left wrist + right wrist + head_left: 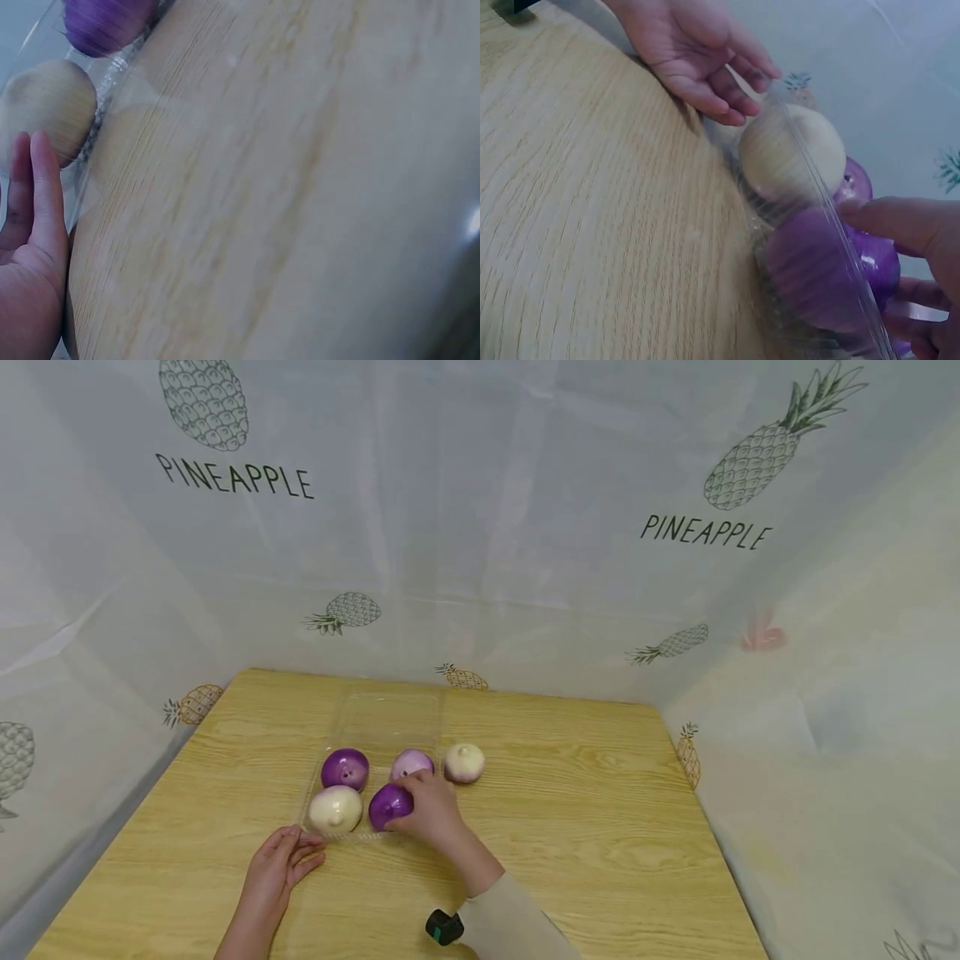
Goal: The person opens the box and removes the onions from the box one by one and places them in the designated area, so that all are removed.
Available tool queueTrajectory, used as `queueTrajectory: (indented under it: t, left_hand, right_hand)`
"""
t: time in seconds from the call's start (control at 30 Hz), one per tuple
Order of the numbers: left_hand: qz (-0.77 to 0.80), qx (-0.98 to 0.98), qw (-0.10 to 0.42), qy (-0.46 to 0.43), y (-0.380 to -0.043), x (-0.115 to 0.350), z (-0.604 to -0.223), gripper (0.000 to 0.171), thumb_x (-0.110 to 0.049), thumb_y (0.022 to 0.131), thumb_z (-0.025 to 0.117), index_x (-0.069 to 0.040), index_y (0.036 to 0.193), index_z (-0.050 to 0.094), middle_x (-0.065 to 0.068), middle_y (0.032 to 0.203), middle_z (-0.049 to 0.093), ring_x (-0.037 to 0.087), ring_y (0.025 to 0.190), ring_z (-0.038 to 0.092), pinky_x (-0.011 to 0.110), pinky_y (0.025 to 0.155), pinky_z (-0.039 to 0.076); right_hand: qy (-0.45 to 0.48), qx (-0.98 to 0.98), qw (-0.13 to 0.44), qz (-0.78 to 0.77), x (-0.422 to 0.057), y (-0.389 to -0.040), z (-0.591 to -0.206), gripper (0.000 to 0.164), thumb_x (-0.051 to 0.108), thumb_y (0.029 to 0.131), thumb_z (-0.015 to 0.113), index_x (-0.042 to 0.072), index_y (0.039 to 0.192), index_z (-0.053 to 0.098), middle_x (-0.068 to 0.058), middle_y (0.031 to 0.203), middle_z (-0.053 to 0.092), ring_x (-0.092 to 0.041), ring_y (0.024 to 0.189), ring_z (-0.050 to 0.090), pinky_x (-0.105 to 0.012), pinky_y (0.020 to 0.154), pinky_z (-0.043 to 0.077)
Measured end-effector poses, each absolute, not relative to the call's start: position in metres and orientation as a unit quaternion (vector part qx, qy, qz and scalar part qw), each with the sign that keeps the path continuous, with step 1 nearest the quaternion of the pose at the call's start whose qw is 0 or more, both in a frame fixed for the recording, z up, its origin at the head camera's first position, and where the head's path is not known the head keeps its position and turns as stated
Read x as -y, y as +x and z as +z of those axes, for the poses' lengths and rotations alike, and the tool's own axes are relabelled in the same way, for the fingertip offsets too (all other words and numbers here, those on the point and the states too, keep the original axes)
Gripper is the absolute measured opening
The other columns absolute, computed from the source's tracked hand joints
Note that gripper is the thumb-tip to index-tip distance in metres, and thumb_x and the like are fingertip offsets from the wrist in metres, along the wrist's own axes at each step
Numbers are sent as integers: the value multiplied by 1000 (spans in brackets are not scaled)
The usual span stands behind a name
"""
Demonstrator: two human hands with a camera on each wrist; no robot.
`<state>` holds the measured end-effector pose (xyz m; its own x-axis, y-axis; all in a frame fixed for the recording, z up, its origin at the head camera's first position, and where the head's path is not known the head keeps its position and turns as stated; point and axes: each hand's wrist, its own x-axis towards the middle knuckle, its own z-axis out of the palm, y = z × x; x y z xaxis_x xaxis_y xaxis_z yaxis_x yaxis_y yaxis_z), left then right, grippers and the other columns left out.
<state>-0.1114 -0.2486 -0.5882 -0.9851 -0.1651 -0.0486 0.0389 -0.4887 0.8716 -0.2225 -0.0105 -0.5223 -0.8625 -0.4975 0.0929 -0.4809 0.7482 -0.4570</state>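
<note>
A clear plastic container (363, 837) with its lid (387, 718) folded back holds glossy onions. At its front left is a whitish onion (335, 811), with a dark purple onion (345, 770) behind it. My right hand (433, 810) grips another purple onion (387, 808) at the front right, thumb and fingers on either side of it. A pale purple onion (411, 763) sits behind that, partly covered by the hand. My left hand (279, 862) holds the container's front left corner, its fingertips beside the whitish onion (56, 105) in the left wrist view.
One more whitish onion (465, 762) lies on the wooden table (570, 827), just right of the container. A pineapple-printed sheet (480, 527) hangs behind and around the table. Near the right sleeve is a small black device (445, 927).
</note>
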Motion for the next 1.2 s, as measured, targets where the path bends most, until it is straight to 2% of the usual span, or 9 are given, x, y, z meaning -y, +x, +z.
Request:
queueTrajectory:
  t: [0.13, 0.27, 0.37, 0.5, 0.63, 0.87, 1.2]
  left_hand:
    - [-854, 513, 57, 72, -114, 247, -588, 24, -21, 106, 44, -10, 95, 63, 5, 92, 71, 16, 89, 68, 33, 77, 60]
    - [-847, 524, 57, 76, -116, 246, -588, 24, -21, 106, 44, -9, 96, 62, 5, 92, 71, 16, 90, 68, 33, 78, 60]
    - [-846, 525, 58, 73, -116, 245, -588, 24, -21, 106, 44, -8, 96, 62, 5, 93, 70, 16, 90, 68, 33, 78, 60]
    - [-847, 524, 59, 65, -116, 246, -590, 25, -20, 107, 43, -8, 97, 62, 5, 93, 70, 16, 90, 68, 33, 78, 60]
    - [-847, 524, 56, 62, -116, 245, -590, 25, -20, 107, 42, -7, 98, 62, 5, 94, 71, 16, 90, 67, 33, 78, 60]
    - [-848, 522, 56, 72, -115, 245, -588, 25, -21, 106, 45, -3, 100, 61, 6, 94, 71, 17, 90, 68, 33, 78, 60]
    - [-853, 512, 57, 82, -111, 247, -588, 22, -22, 105, 46, -11, 96, 62, 5, 93, 72, 16, 90, 68, 34, 78, 60]
  right_hand:
    - [-259, -945, 18, -197, 18, -224, -524, 67, 49, 68, 87, 23, 126, 65, -1, 122, 60, -25, 107, 57, -37, 84, 37]
    - [-251, -949, 10, -191, 24, -223, -525, 64, 49, 67, 87, 22, 121, 66, 1, 120, 62, -23, 106, 59, -41, 90, 38]
    - [-250, -951, -10, -182, 27, -223, -527, 62, 50, 66, 87, 23, 117, 65, 2, 114, 63, -20, 106, 60, -47, 99, 37]
    - [-238, -953, -33, -187, 28, -220, -530, 63, 50, 64, 89, 23, 113, 63, 1, 109, 60, -19, 102, 59, -43, 96, 39]
    - [-220, -946, -40, -233, 27, -216, -531, 64, 45, 61, 92, 21, 113, 62, -1, 109, 57, -22, 99, 55, -36, 84, 40]
    - [-194, -906, -27, -376, 14, -214, -520, 62, 34, 65, 92, 17, 115, 61, -3, 117, 55, -28, 107, 50, -40, 90, 44]
    - [-135, -860, -25, -491, -13, -220, -506, 65, 24, 68, 91, 11, 123, 60, -2, 117, 54, -23, 109, 55, -40, 94, 50]
